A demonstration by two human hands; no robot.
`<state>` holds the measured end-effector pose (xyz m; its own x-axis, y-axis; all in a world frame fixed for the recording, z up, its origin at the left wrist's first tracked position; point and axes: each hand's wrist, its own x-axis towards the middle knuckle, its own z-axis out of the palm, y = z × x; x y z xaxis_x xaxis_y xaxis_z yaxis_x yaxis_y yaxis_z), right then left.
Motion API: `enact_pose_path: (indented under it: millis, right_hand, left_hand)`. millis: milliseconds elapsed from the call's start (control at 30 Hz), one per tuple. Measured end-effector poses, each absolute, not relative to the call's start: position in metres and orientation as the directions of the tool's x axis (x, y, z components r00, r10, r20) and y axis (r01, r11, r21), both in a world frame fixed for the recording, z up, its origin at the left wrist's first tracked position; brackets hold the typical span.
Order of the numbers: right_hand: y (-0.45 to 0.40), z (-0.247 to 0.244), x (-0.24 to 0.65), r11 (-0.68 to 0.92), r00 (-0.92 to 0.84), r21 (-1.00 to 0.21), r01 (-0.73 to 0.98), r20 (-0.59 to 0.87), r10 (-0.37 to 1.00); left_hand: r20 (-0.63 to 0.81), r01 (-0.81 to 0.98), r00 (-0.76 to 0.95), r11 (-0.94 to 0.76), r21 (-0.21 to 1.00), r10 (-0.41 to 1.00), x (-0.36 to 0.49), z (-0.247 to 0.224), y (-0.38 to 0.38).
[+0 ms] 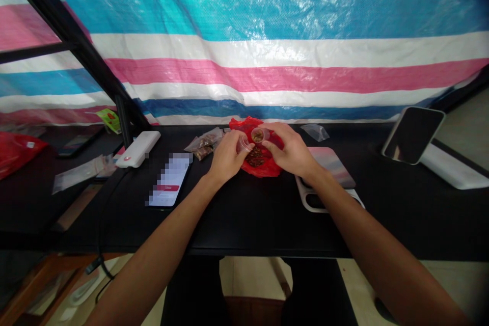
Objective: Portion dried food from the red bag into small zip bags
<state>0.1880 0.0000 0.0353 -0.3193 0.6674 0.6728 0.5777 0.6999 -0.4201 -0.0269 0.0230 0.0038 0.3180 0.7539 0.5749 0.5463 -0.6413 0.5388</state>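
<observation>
A small clear cup (260, 135) w/ brown bits inside is sitting in the R hand (291, 151), mouth tilted up toward the head cam, and a 2nd clear cup (243, 144) is lying on its side in the L hand (226, 156), mouth pointing right. Both cups are hovering over the table's center, its long axis running roughly L-R, w/ the two rims close together or just touching; can't tell if they're nesting. R hand is pinching its cup between thumb and fingers, and L hand is curling round the 2nd cup, fingers pressed together. R hand is nearer the brown cup, L hand nearer the 2nd one.

Right under the hands, a red plastic bag (263, 165) is lying open, holding a heap of dark brown dried bits (255, 158). Just L of it, small clear bags (202, 143) w/ similar brown stuff are lying on the black desk (244, 224). A phone (169, 180) is lying further L, screen lit and blurred, beside a white power bank (137, 148). To the R, a clear zip bag (315, 132) is lying near a pastel pad (328, 165), and a dark tablet (413, 135) is leaning on a white stand (454, 168).
</observation>
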Motion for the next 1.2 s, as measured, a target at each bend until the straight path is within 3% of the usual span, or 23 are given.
enact_pose_path:
  millis: [333,633,1033,1200]
  right_hand:
    - [-0.005,0.032,0.177,0.758,-0.449,-0.268,0.594,0.672,0.589]
    - [-0.005,0.035,0.18,0.735,-0.437,-0.277,0.619,0.657,0.615]
    - [-0.009,0.038,0.179,0.723,-0.465,-0.298,0.624,0.602,0.65]
    - [-0.008,0.037,0.179,0.72,-0.446,-0.289,0.631,0.625,0.641]
  left_hand:
    - [0.48,0.599,0.326,-0.571,0.562,0.814,-0.023,-0.002,0.022]
    - [0.519,0.576,0.394,-0.644,0.504,0.759,-0.022,0.0,0.023]
    - [0.542,0.444,0.411,-0.68,0.583,0.733,-0.022,-0.004,0.023]
    - [0.52,0.376,0.38,-0.641,0.669,0.765,-0.017,-0.004,0.018]
